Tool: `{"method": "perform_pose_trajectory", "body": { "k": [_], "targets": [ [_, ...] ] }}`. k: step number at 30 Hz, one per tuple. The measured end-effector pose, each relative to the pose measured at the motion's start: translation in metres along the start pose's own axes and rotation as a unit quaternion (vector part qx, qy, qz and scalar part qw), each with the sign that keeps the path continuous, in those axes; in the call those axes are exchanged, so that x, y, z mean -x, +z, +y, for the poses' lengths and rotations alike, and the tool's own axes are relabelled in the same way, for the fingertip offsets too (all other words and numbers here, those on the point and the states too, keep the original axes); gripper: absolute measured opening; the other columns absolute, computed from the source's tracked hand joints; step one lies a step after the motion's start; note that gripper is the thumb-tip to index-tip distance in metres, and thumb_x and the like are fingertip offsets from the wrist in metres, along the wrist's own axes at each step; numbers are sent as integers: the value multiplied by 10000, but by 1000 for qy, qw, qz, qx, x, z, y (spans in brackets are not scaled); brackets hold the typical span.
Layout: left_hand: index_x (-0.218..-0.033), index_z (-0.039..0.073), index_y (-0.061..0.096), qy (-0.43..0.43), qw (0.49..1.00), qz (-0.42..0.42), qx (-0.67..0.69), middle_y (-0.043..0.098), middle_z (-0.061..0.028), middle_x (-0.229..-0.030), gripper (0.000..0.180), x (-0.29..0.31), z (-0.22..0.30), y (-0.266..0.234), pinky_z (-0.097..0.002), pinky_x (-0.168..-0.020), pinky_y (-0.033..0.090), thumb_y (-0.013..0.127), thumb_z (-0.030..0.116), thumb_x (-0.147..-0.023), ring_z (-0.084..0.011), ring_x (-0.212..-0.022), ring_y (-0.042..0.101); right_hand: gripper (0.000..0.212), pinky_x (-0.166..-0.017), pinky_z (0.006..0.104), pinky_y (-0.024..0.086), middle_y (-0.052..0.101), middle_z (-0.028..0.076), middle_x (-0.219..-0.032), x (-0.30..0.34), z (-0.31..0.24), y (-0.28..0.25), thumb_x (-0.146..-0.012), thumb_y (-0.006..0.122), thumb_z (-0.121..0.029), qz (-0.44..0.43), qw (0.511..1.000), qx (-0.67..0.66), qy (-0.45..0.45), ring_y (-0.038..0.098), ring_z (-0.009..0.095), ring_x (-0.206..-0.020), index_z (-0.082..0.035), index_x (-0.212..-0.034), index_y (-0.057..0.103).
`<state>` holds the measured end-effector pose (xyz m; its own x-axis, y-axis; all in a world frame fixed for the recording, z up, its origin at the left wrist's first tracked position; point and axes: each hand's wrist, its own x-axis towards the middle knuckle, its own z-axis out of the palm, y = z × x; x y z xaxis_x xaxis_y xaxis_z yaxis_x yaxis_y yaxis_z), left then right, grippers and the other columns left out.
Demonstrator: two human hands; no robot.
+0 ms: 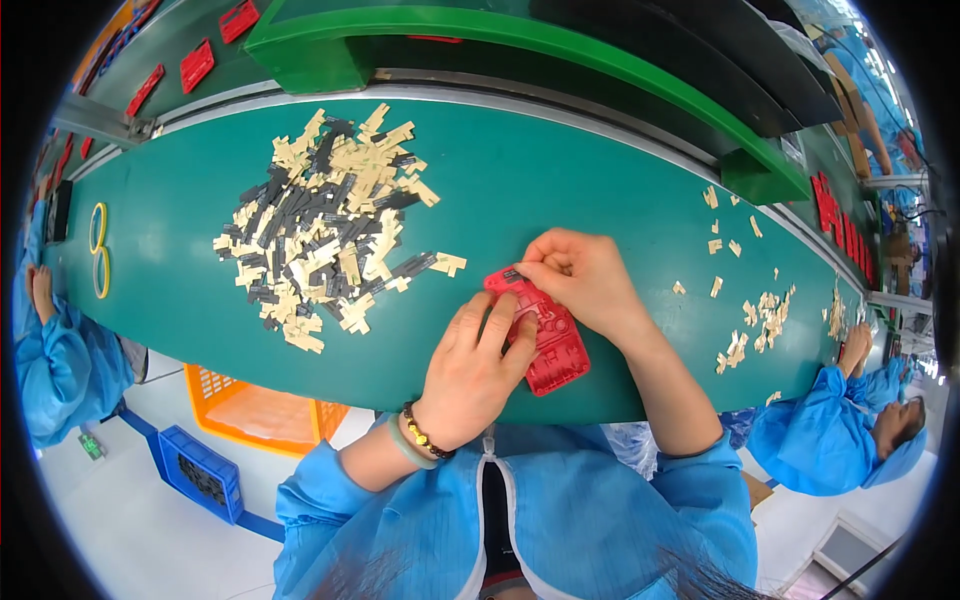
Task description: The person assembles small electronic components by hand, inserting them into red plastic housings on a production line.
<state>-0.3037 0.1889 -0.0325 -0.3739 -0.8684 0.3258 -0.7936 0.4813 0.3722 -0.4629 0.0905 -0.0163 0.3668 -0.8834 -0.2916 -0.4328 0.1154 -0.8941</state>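
Note:
A red moulded plastic tray-like part (560, 352) lies tilted on the green table in front of me. My left hand (468, 370) grips it from the left, fingers curled over its upper half. At its far end sits a small black strip (506, 277). My right hand (588, 278) pinches the strip's right end with thumb and forefinger against the red part. To the left spreads a large heap of black strips with cream backing (325, 225), a few of them reaching close to the red part.
Cream paper scraps (768, 318) lie scattered at the right. Two tape rolls (99, 250) rest at the far left. A green raised frame (520, 35) runs along the back, beside a line carrying red parts (197, 66). An orange crate (255, 410) stands below the front edge. Co-workers sit at both sides.

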Motion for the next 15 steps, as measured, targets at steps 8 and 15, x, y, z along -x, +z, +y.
{"method": "perform_pose_trajectory", "body": {
  "k": [8,15],
  "targets": [
    [-1017,57,617,-12,1000,-7,0,519,-184,-1224,278,-8,1,-7,-410,-952,445,642,150,-756,-315,-1118,514,41,-455,230,368,570,15,-587,11,3,5,-826,674,-39,57,991,102,-72,452,44,-485,-28,-856,648],
    [-1112,27,572,2,999,-33,1,509,-165,-1215,455,-18,0,-11,-415,-899,452,737,178,-716,-331,-1099,509,174,-534,290,485,545,-8,-737,27,19,-9,-763,714,-227,149,865,375,-298,596,148,-644,-159,-922,693]
  ]
}}
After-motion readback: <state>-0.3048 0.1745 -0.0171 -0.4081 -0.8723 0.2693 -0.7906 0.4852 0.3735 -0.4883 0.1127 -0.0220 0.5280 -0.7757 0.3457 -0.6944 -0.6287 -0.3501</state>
